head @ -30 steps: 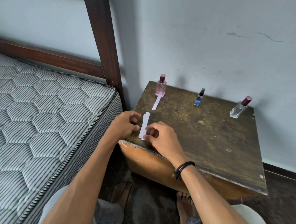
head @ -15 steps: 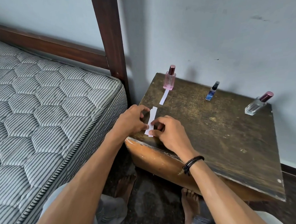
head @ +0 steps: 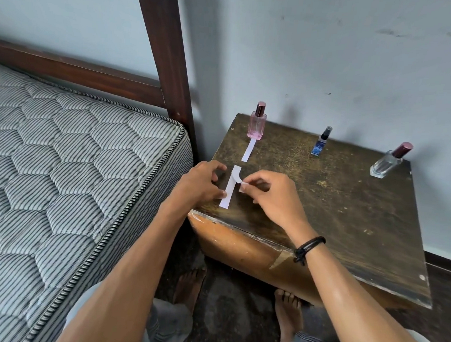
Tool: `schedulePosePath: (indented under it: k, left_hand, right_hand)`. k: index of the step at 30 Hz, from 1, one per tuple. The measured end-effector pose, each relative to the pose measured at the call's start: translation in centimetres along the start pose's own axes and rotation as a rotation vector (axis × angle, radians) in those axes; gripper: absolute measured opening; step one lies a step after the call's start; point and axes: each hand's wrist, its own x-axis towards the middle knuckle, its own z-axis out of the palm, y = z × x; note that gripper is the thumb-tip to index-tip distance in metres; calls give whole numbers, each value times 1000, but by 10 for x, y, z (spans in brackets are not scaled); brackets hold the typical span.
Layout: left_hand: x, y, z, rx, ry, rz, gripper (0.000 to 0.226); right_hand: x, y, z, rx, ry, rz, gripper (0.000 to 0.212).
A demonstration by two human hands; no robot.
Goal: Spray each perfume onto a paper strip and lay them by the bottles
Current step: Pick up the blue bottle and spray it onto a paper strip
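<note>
Three perfume bottles stand along the back of a worn wooden table point(head: 348, 208): a pink bottle point(head: 257, 123) at the left, a small blue bottle point(head: 320, 142) in the middle and a clear bottle with a dark red cap point(head: 390, 162) at the right. One white paper strip point(head: 248, 153) lies in front of the pink bottle. Near the table's front left corner lies a small stack of white strips point(head: 228, 190). My left hand point(head: 201, 182) presses on the stack with its thumb. My right hand point(head: 266, 192) pinches the top strip point(head: 237, 177) and peels it up, curled.
A striped quilted mattress point(head: 62, 175) and a dark wooden bed post point(head: 167, 63) stand just left of the table. A pale wall is right behind the bottles. My bare feet point(head: 287, 315) are on the dark floor below the table's front edge.
My right hand has lifted one strip's end off the stack, so it now curls upward. My left hand stays on the stack. The camera has shifted slightly.
</note>
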Motion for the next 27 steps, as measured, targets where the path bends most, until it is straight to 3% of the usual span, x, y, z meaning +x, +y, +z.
schedulePosePath:
  k: [8, 12, 16, 19, 22, 27]
  left_hand:
    - [1, 24, 11, -305, 71, 20, 11]
    - [0, 38, 26, -260, 46, 46, 12]
    - [-6, 56, 32, -653, -23, -40, 38]
    - [-8, 67, 32, -968, -147, -159, 46]
    - [-7, 72, 35, -1151, -164, -215, 31]
    - [-2, 78, 39, -1169, -40, -211, 9]
  right_hand:
    - [0, 2, -40, 465, 82, 144, 11]
    - [1, 5, -51, 569, 85, 164, 14]
    - [0, 8, -66, 644, 57, 161, 15]
    - [-1, 10, -80, 652, -77, 187, 16]
    - [-4, 15, -91, 574, -222, 208, 16]
    - [-6, 23, -102, 416, -323, 242, 11]
